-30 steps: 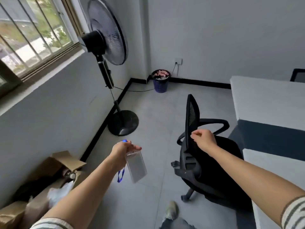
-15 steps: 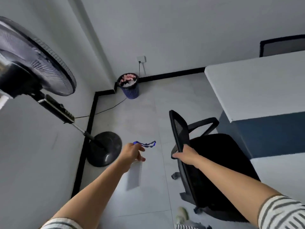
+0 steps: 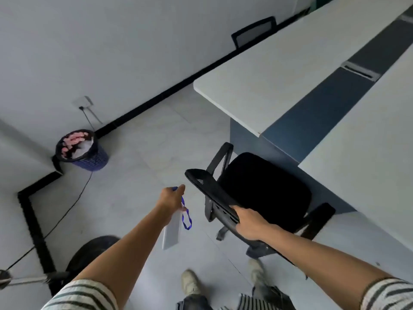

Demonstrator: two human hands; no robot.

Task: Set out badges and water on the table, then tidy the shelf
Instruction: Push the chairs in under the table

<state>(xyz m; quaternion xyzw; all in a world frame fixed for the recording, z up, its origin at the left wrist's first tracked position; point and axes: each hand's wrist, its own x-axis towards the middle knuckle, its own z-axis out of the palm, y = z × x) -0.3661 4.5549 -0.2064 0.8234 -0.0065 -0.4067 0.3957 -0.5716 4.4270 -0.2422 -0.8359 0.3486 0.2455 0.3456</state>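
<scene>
My left hand (image 3: 171, 198) is closed on a badge (image 3: 171, 230), a clear card holder that hangs below the fist with a blue lanyard loop beside it. My right hand (image 3: 250, 223) grips the top edge of the backrest of a black office chair (image 3: 263, 191). The chair's seat faces a long white table (image 3: 279, 70) with a blue divider strip, at the right. Nothing lies on the visible part of the table. No water bottle or shelf is in view.
A blue wastebasket (image 3: 83, 151) full of paper stands in the wall corner, a cable running from the socket above it. The fan's black base (image 3: 89, 253) sits on the floor at lower left. A second chair back (image 3: 253, 31) shows behind the table.
My view has swung right and down, from the window and fan toward the table. My right hand has slid along the chair's backrest edge, and the chair has turned. The badge still hangs from my left hand.
</scene>
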